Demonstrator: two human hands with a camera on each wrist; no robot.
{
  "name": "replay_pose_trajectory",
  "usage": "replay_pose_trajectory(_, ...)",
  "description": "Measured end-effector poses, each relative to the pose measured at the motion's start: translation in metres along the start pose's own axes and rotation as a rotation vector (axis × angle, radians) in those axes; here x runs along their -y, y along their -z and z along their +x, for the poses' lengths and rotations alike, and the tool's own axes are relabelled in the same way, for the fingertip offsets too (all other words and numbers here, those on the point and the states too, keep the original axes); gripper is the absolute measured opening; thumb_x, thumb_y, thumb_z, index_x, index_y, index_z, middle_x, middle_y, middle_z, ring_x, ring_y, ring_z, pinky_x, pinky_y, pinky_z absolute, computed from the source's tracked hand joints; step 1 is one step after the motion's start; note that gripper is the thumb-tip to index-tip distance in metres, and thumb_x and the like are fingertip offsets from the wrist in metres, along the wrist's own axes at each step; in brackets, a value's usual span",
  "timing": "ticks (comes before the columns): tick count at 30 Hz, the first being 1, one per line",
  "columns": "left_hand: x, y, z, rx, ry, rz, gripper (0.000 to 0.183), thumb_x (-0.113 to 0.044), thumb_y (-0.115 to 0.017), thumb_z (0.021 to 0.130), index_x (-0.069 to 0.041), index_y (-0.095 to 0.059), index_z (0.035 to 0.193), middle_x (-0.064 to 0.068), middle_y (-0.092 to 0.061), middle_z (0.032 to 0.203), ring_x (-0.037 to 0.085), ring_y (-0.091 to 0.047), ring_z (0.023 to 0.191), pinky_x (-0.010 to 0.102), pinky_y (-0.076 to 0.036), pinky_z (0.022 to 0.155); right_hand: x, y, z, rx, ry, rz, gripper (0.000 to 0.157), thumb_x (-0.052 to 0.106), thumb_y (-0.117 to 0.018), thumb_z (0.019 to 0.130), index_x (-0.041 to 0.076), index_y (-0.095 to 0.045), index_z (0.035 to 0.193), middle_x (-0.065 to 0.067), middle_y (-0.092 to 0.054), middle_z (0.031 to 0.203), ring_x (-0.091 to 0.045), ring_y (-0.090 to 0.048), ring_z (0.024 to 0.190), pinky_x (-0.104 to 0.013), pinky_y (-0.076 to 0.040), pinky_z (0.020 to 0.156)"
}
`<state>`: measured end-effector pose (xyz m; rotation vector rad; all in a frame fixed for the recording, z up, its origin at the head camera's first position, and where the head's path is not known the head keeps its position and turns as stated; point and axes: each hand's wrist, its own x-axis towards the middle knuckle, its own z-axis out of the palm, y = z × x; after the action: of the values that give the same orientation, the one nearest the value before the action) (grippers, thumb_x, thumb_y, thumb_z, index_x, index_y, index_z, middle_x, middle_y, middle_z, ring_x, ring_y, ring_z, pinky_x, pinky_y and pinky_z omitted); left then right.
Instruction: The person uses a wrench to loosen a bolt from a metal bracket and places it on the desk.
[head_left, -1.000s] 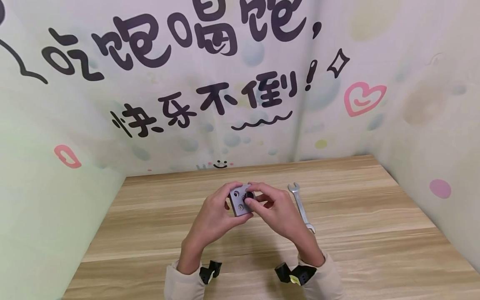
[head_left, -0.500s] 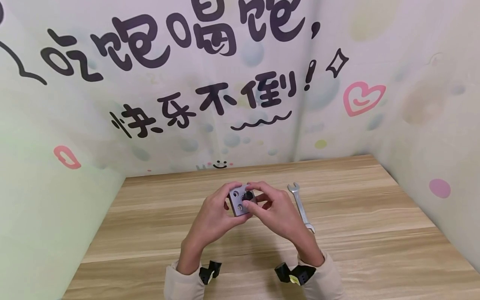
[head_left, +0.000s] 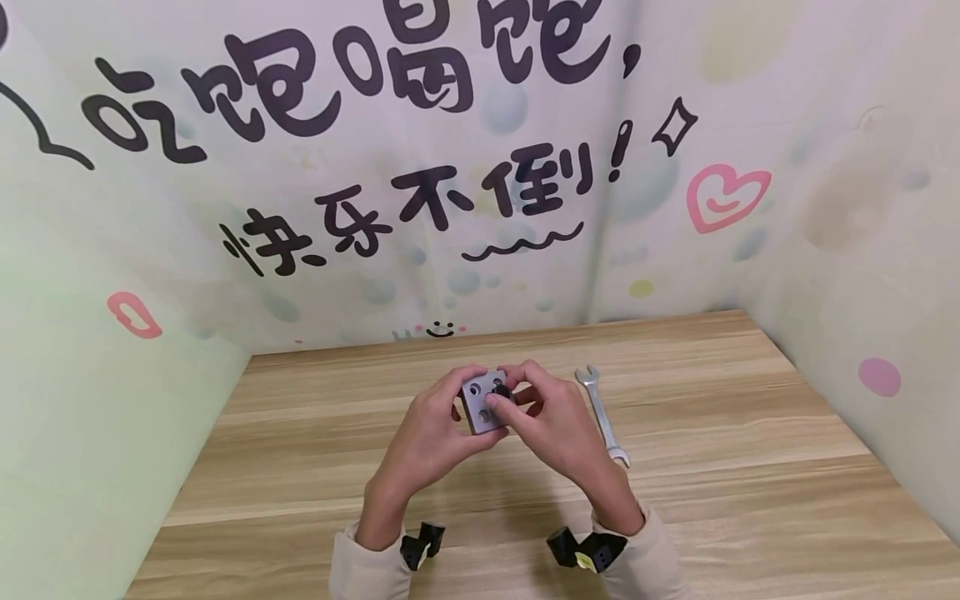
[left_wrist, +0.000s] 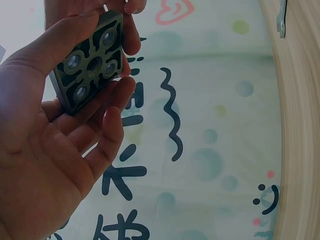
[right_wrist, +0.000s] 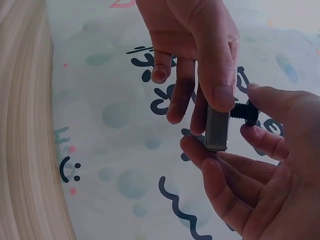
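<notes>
A grey square plate with several holes (head_left: 480,407) is held off the table by my left hand (head_left: 423,429), thumb on one edge and fingers on the opposite one. In the left wrist view, the plate's ribbed underside (left_wrist: 82,95) shows a middle hole and others near the corners. A black bolt (head_left: 501,390) stands out from the plate's upper face near the middle. My right hand (head_left: 558,423) pinches its head between thumb and index finger. In the right wrist view, part of the bolt's threaded shank (right_wrist: 240,110) is visible between head and plate.
An open-ended wrench (head_left: 602,417) lies on the wooden table (head_left: 300,467), right of my right hand. Behind the table stands a printed fabric wall (head_left: 360,300), with more walls on both sides. Black wrist cameras are strapped over both sleeves.
The right thumb and index finger have shifted around the bolt head, whose tilt in view differs slightly. The plate has moved marginally rightward. The left hand keeps its grip, and the wrench lies still.
</notes>
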<state>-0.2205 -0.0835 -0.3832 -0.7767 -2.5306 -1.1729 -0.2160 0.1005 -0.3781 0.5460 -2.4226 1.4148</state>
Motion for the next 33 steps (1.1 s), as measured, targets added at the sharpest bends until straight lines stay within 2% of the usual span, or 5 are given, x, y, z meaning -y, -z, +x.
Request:
replay_pose_trajectory(10, 0.0012, 0.0010, -0.0002, -0.010, -0.019, 0.004, 0.069, -0.020, -0.090, 0.072, -0.010, -0.056, 0.131, 0.002, -0.066, 0.112, 0.009, -0.056, 0.083, 0.022, -0.049, 0.065, -0.0012, 0.0010, 0.0002, 0.010, 0.066, -0.020, 0.016, 0.019, -0.075, 0.089, 0.013, -0.066, 0.100, -0.011, -0.071, 0.120, -0.015, -0.072, 0.079, -0.026, -0.057, 0.063)
replay_pose_trajectory(17, 0.0015, 0.0013, -0.0003, -0.017, -0.022, 0.013, 0.068, -0.020, -0.090, 0.072, -0.008, -0.056, 0.130, 0.002, -0.066, 0.112, 0.009, -0.056, 0.081, 0.022, -0.049, 0.064, -0.0028, 0.0036, 0.0009, 0.044, 0.073, -0.020, 0.021, 0.018, -0.073, 0.090, 0.011, -0.068, 0.109, -0.010, -0.070, 0.121, -0.017, -0.073, 0.085, -0.026, -0.057, 0.065)
replay_pose_trajectory(33, 0.0022, 0.0011, -0.0006, -0.017, -0.020, 0.023, 0.069, -0.021, -0.090, 0.072, -0.009, -0.056, 0.131, 0.002, -0.066, 0.112, 0.009, -0.056, 0.080, 0.022, -0.049, 0.064, -0.0046, 0.0064, 0.0000, 0.075, 0.080, 0.006, 0.024, 0.017, -0.072, 0.092, 0.011, -0.071, 0.114, -0.010, -0.067, 0.126, -0.015, -0.073, 0.087, -0.026, -0.056, 0.066)
